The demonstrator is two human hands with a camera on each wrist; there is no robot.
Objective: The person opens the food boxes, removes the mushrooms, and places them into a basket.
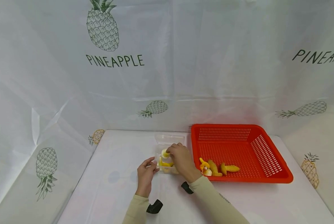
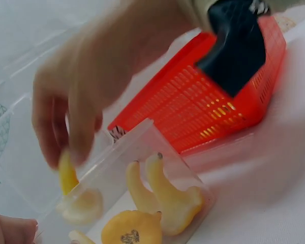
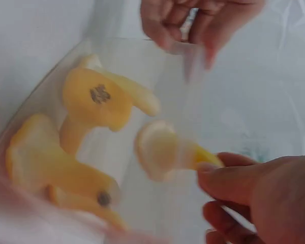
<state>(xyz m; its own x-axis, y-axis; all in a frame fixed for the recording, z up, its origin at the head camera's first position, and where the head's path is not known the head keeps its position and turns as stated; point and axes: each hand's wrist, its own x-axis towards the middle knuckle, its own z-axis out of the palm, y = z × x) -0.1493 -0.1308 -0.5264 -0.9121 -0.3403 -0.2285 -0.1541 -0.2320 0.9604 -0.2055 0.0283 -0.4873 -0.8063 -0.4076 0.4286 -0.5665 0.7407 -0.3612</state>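
Note:
My right hand [image 1: 182, 160] pinches a yellow mushroom [image 3: 157, 147] by its stem, with the pale, round cap end down inside a clear plastic box [image 2: 155, 136]. My left hand [image 1: 146, 174] holds the left rim of this box between thumb and fingers. Inside lie several more yellow mushrooms; one shows an orange-yellow cap [image 3: 94, 99] with a dark printed mark, and another has a thick stem [image 3: 86, 175] with a dark tip. The box's clear lid [image 1: 170, 138] stands folded back behind it. Fast motion blurs the right hand in the left wrist view.
Right beside the box stands a red perforated plastic basket [image 1: 268, 179]. In its front left part lie yellow mushrooms [image 1: 232, 168] and an orange-and-white piece [image 1: 205, 167]. A white cloth [image 1: 108, 168] covers the table, and a pineapple-print sheet [image 1: 212, 77] hangs behind.

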